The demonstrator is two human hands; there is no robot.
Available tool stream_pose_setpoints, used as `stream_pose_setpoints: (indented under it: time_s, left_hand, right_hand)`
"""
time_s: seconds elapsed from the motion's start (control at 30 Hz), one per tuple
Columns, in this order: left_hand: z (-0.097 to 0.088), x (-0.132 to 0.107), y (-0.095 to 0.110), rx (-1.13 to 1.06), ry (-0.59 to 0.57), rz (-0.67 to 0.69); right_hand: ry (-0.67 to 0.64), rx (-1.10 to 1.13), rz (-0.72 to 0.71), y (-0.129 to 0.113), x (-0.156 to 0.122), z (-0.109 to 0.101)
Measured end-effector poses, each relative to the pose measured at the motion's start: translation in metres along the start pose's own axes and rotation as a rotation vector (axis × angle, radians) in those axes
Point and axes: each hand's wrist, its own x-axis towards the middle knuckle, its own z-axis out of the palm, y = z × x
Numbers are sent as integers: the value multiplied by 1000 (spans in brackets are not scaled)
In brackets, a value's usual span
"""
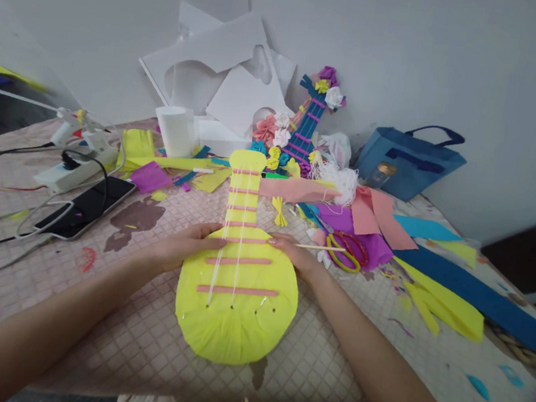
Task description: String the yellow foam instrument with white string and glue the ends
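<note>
A yellow crepe-paper toy guitar [232, 329] is held in the middle, its neck pointing away from me. Several pink strips [238, 289] cross it, and white strings [238, 263] run lengthwise to small holes low on the body. My left hand [188, 244] grips the guitar's upper left edge, thumb on top. At the upper right edge, my right hand [294, 253] is closed on the body. A thin wooden stick [328, 249] sticks out to the right from that hand; how the fingers hold it is hidden.
Behind stand a decorated blue guitar [309, 123], white board offcuts [236, 93] and a blue bag [408, 161]. Scissors [344, 252] and crepe-paper strips [452, 310] lie to the right. A phone [92, 206], cables and a power strip [70, 170] are on the left.
</note>
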Motion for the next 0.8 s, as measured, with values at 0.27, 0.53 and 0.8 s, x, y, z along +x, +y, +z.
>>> stream_pose_setpoints:
  time_s: [0.27,0.53,0.8]
  left_hand:
    - [0,-1,1,-36,28,8]
    - [2,-1,2,-73,6,-14]
    - [0,3,-1,-113,316,-55]
  right_hand:
    - [0,20,27,1,-1,4]
    - [-49,52,60,1,-2,11]
    - [-28,49,77,8,1,7]
